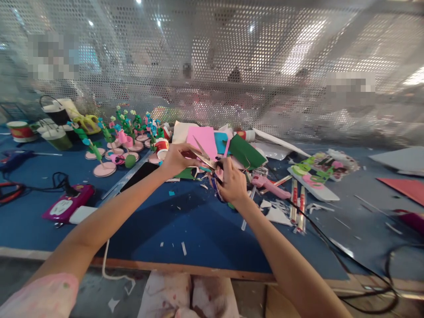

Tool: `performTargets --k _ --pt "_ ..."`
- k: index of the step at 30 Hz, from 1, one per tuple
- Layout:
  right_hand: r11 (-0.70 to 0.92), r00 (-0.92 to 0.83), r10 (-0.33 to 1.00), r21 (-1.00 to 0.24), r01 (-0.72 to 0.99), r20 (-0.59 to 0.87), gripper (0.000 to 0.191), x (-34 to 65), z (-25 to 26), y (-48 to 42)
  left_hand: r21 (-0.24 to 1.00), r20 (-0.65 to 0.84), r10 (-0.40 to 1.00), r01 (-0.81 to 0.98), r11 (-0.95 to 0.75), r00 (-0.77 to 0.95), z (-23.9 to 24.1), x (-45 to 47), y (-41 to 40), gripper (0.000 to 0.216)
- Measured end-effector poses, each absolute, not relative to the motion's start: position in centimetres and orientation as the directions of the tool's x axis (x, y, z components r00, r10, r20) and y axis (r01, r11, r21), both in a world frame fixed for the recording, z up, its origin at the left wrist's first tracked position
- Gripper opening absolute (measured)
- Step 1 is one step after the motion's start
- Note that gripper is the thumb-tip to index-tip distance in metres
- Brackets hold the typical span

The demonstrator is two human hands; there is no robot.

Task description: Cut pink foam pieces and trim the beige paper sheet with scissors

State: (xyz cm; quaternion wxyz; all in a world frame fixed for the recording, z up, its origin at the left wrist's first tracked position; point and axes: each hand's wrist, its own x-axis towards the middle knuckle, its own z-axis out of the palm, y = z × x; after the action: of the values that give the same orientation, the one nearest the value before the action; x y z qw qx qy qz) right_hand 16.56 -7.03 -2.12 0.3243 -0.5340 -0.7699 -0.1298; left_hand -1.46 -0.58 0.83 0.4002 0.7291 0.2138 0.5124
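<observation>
My right hand (pixel 233 181) is closed round the handles of a pair of scissors (pixel 207 160), whose blades are spread and point up and left. My left hand (pixel 177 160) pinches beside the blades; what its fingertips hold is too small to make out. Behind both hands lie sheets of pink paper (pixel 202 139) and green paper (pixel 247 152), with a blue piece (pixel 221 142) between them. Small paper scraps (pixel 183 248) are scattered on the blue tabletop (pixel 195 234) below my hands.
Paper flower stands (pixel 104 169) crowd the left. A purple box (pixel 69 204) with a plug sits nearer. On the right lie a pink glue gun (pixel 271 186) with a black cable, white scraps (pixel 278 215) and a white tray (pixel 314 183). A perforated metal screen (pixel 212 97) stands behind.
</observation>
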Motion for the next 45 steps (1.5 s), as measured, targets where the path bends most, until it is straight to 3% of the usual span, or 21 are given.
performTargets --k 13,25,45 --pt "0.395 -0.247 0.758 -0.123 0.911 0.603 0.044 16.8 -1.9 -6.8 0.785 0.596 0.749 -0.014 -0.620 0.290 1.8 -1.7 -1.1 0.044" --pt "0.233 -0.179 0.817 -0.030 0.972 0.549 0.032 16.3 -0.9 -7.6 0.777 0.614 0.730 -0.065 -0.626 0.301 1.7 -2.0 -0.9 0.052" --pt "0.304 -0.207 0.727 -0.037 0.952 0.655 0.042 16.2 -1.9 -7.2 0.773 0.616 0.722 -0.068 -0.630 0.316 1.7 -2.2 -0.5 0.052"
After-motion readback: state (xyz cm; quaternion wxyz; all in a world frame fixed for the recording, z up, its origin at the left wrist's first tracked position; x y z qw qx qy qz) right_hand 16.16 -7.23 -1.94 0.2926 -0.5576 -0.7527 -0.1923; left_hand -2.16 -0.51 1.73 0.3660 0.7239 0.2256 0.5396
